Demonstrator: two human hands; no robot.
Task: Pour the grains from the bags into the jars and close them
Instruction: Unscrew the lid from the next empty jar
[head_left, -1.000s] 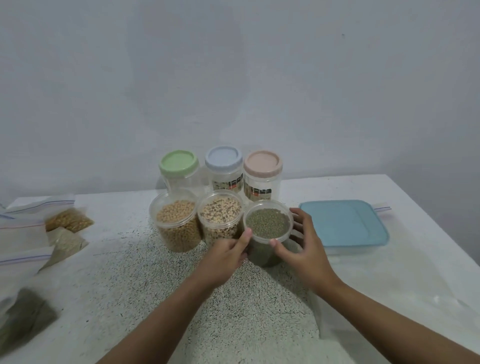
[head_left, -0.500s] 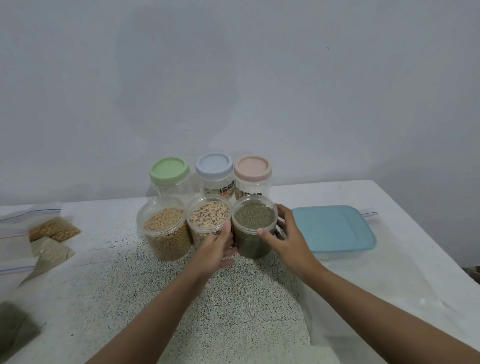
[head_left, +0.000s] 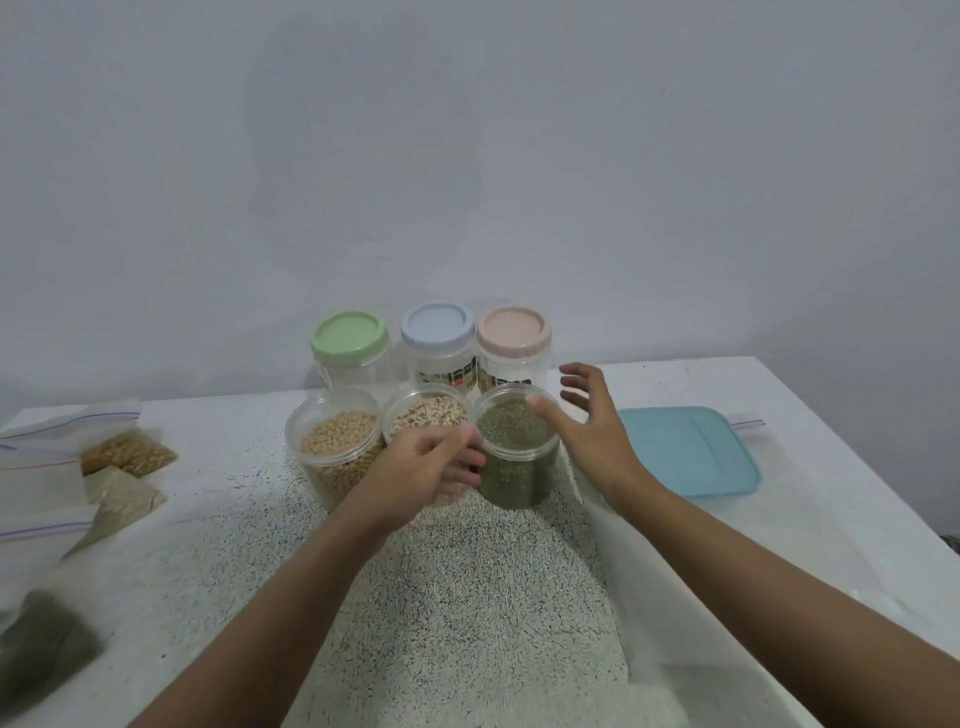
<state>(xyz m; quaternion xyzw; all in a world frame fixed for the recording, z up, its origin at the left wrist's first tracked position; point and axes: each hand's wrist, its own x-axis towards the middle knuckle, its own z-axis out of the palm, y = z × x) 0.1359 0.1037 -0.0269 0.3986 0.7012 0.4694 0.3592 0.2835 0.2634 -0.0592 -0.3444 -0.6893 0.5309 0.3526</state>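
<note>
Blue-lidded jar (head_left: 438, 359); label (head_left: 458, 378) illegible

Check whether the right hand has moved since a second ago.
Yes: the right hand has opened and shifted back across the table, toward the pink-lidded jar.

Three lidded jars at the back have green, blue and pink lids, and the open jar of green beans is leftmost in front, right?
Not quite: the head view shows the open jar of green beans rightmost in front, not leftmost. The back jars do have a green lid, blue lid and pink lid.
</note>
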